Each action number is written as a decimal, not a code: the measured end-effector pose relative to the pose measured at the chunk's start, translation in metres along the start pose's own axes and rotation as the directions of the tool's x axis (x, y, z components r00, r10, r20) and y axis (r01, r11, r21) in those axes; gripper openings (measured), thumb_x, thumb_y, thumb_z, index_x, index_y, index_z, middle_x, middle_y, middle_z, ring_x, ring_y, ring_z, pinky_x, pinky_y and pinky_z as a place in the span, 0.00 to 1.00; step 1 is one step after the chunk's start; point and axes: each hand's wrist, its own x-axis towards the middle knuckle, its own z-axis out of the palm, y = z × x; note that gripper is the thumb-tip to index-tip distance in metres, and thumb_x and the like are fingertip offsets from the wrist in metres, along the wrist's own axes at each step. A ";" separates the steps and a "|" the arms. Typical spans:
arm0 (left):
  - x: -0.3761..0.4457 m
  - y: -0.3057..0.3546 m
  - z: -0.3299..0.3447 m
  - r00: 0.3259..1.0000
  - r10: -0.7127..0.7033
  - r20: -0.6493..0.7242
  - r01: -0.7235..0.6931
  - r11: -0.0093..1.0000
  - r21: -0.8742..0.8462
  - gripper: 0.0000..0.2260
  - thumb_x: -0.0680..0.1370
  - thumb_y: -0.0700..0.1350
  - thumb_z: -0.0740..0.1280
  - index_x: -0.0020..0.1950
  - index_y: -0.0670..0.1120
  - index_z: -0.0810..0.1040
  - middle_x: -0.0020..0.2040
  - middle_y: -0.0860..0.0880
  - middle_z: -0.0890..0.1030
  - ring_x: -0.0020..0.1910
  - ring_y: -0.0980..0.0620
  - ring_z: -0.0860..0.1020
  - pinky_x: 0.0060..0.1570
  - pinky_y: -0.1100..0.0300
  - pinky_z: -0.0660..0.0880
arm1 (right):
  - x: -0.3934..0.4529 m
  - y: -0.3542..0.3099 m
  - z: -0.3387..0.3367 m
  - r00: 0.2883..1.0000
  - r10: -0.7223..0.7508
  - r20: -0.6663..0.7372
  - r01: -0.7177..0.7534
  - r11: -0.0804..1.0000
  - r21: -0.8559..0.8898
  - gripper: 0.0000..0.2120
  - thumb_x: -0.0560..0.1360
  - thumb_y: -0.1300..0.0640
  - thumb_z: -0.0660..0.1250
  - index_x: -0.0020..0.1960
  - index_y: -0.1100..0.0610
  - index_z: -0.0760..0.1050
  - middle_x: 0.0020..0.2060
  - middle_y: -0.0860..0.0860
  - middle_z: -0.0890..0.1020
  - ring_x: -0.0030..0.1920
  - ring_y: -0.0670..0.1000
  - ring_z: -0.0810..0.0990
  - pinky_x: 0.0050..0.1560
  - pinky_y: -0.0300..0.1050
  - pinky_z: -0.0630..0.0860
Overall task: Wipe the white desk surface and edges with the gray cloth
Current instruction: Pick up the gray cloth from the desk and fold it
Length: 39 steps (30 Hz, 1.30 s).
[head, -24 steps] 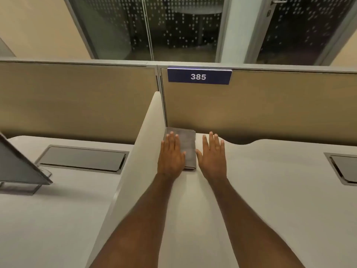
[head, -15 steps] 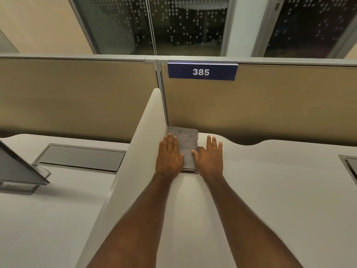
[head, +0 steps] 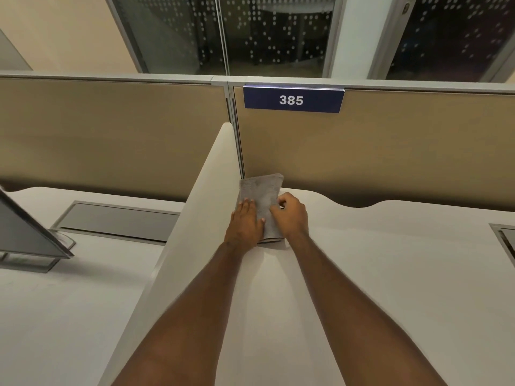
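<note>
- While the cloth (head: 260, 207) is lying folded in the desk's (head: 390, 274) far left corner, against the divider (head: 178, 260) and back panel (head: 390, 151), its long axis is running away from the person.
- Left hand (head: 245, 227): lying flat, grip released, pressing the cloth's left side.
- Right hand (head: 291, 217): fingers curling, pinching the cloth's right edge; nearer the open desk, likely the way the wipe is heading.
- Sign (head: 292, 99): reading "385".

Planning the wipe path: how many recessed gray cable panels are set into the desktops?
2: one gray panel on the neighbouring desk left of the divider, one at the right frame edge, partly cut off.
</note>
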 end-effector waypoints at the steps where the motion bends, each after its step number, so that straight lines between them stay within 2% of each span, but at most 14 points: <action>1: -0.002 0.003 -0.004 1.000 -0.008 0.006 0.009 0.994 -0.113 0.31 0.85 0.52 0.56 0.83 0.42 0.46 0.83 0.42 0.52 0.82 0.44 0.53 0.81 0.49 0.52 | -0.002 -0.005 -0.003 1.000 -0.027 -0.007 0.027 0.999 0.032 0.03 0.76 0.56 0.68 0.47 0.56 0.78 0.42 0.49 0.82 0.43 0.52 0.79 0.39 0.44 0.69; 3: -0.010 0.010 -0.015 0.998 -0.027 0.048 0.042 0.938 -0.343 0.34 0.85 0.51 0.59 0.83 0.47 0.43 0.81 0.41 0.59 0.79 0.42 0.63 0.77 0.45 0.62 | -0.009 -0.017 -0.010 0.998 -0.060 -0.033 0.062 0.994 0.089 0.03 0.75 0.57 0.69 0.45 0.55 0.77 0.41 0.46 0.82 0.41 0.51 0.78 0.38 0.43 0.69; 5: -0.022 0.018 -0.026 0.997 -0.038 0.073 0.068 0.878 -0.475 0.34 0.85 0.51 0.60 0.83 0.50 0.41 0.80 0.41 0.63 0.77 0.41 0.67 0.75 0.44 0.66 | -0.015 -0.029 -0.019 0.996 -0.077 -0.054 0.083 0.988 0.127 0.03 0.74 0.57 0.69 0.43 0.54 0.76 0.39 0.46 0.81 0.39 0.49 0.77 0.39 0.44 0.70; 9: -0.055 0.036 -0.047 1.000 -0.025 -0.003 0.017 0.755 -0.655 0.32 0.85 0.48 0.61 0.83 0.50 0.46 0.82 0.46 0.58 0.80 0.45 0.60 0.77 0.52 0.61 | -0.029 -0.049 -0.048 0.992 -0.128 -0.009 0.128 0.985 0.119 0.04 0.72 0.57 0.68 0.39 0.54 0.74 0.31 0.45 0.76 0.33 0.47 0.72 0.36 0.45 0.69; 12: -0.081 0.045 -0.063 0.995 -0.054 -0.081 -0.019 0.709 -0.705 0.33 0.84 0.51 0.62 0.83 0.50 0.47 0.83 0.49 0.54 0.82 0.48 0.56 0.79 0.50 0.57 | -0.047 -0.062 -0.076 0.978 -0.190 0.087 0.180 0.978 0.109 0.06 0.72 0.59 0.69 0.37 0.52 0.74 0.29 0.44 0.75 0.31 0.44 0.71 0.35 0.43 0.69; 15: -0.108 0.052 -0.082 0.993 -0.030 -0.112 -0.061 0.683 -0.728 0.35 0.83 0.52 0.65 0.83 0.48 0.49 0.82 0.50 0.57 0.80 0.51 0.58 0.71 0.62 0.60 | -0.075 -0.071 -0.104 0.946 -0.257 0.200 0.237 0.964 0.118 0.07 0.72 0.60 0.69 0.37 0.52 0.75 0.29 0.43 0.77 0.30 0.39 0.73 0.38 0.43 0.71; 18: -0.142 0.058 -0.099 0.994 0.025 -0.111 -0.100 0.649 -0.754 0.38 0.80 0.51 0.70 0.83 0.47 0.51 0.74 0.60 0.66 0.72 0.61 0.66 0.59 0.78 0.67 | -0.114 -0.086 -0.128 0.897 -0.326 0.299 0.284 0.943 0.175 0.02 0.70 0.59 0.68 0.38 0.55 0.77 0.30 0.44 0.79 0.32 0.41 0.75 0.38 0.38 0.72; 19: -0.155 0.058 -0.103 0.994 0.039 -0.100 -0.102 0.638 -0.763 0.40 0.79 0.52 0.71 0.83 0.48 0.51 0.72 0.62 0.67 0.70 0.62 0.67 0.56 0.79 0.68 | -0.128 -0.091 -0.134 0.884 -0.342 0.318 0.296 0.937 0.185 0.02 0.69 0.59 0.68 0.38 0.54 0.77 0.31 0.45 0.79 0.33 0.41 0.76 0.38 0.37 0.73; 22: -0.192 0.054 -0.115 0.996 0.073 -0.047 -0.082 0.617 -0.782 0.45 0.75 0.56 0.74 0.83 0.50 0.51 0.78 0.49 0.67 0.75 0.51 0.68 0.67 0.61 0.72 | -0.172 -0.105 -0.148 0.863 -0.355 0.359 0.319 0.935 0.157 0.03 0.68 0.58 0.68 0.37 0.52 0.77 0.33 0.45 0.79 0.35 0.43 0.76 0.41 0.40 0.72; 25: -0.235 0.046 -0.126 0.982 0.189 -0.001 -0.104 0.536 -0.838 0.46 0.67 0.64 0.76 0.79 0.46 0.64 0.72 0.43 0.75 0.70 0.44 0.75 0.69 0.47 0.75 | -0.216 -0.115 -0.159 0.833 -0.357 0.422 0.332 0.934 0.133 0.04 0.68 0.59 0.67 0.37 0.52 0.76 0.33 0.46 0.79 0.36 0.44 0.75 0.41 0.40 0.72; 27: -0.266 0.043 -0.132 0.975 0.221 0.026 -0.094 0.514 -0.853 0.46 0.61 0.69 0.77 0.70 0.43 0.74 0.64 0.43 0.81 0.64 0.43 0.79 0.65 0.47 0.77 | -0.247 -0.120 -0.167 0.816 -0.351 0.460 0.330 0.935 0.128 0.04 0.68 0.61 0.66 0.37 0.53 0.76 0.33 0.48 0.79 0.36 0.45 0.75 0.41 0.39 0.73; 31: -0.317 0.041 -0.134 0.977 0.212 0.027 -0.088 0.513 -0.854 0.23 0.65 0.60 0.76 0.53 0.48 0.83 0.51 0.47 0.85 0.55 0.43 0.83 0.55 0.50 0.82 | -0.307 -0.126 -0.188 0.829 -0.328 0.453 0.309 0.944 0.119 0.05 0.67 0.62 0.64 0.36 0.55 0.76 0.30 0.46 0.78 0.33 0.41 0.75 0.37 0.31 0.72; 36: -0.371 0.041 -0.143 0.953 0.303 -0.001 -0.180 0.564 -0.806 0.13 0.76 0.45 0.75 0.59 0.44 0.82 0.54 0.44 0.85 0.57 0.41 0.82 0.54 0.53 0.82 | -0.367 -0.116 -0.218 0.871 -0.237 0.430 0.228 0.971 0.074 0.04 0.67 0.60 0.66 0.40 0.56 0.79 0.34 0.47 0.82 0.36 0.44 0.79 0.40 0.33 0.75; 39: -0.398 0.050 -0.150 0.937 0.349 -0.018 -0.244 0.614 -0.751 0.16 0.75 0.47 0.75 0.59 0.40 0.82 0.53 0.42 0.85 0.53 0.42 0.83 0.50 0.53 0.83 | -0.393 -0.100 -0.230 0.900 -0.165 0.404 0.158 0.986 0.051 0.04 0.72 0.62 0.68 0.45 0.56 0.81 0.37 0.48 0.84 0.40 0.48 0.82 0.43 0.39 0.76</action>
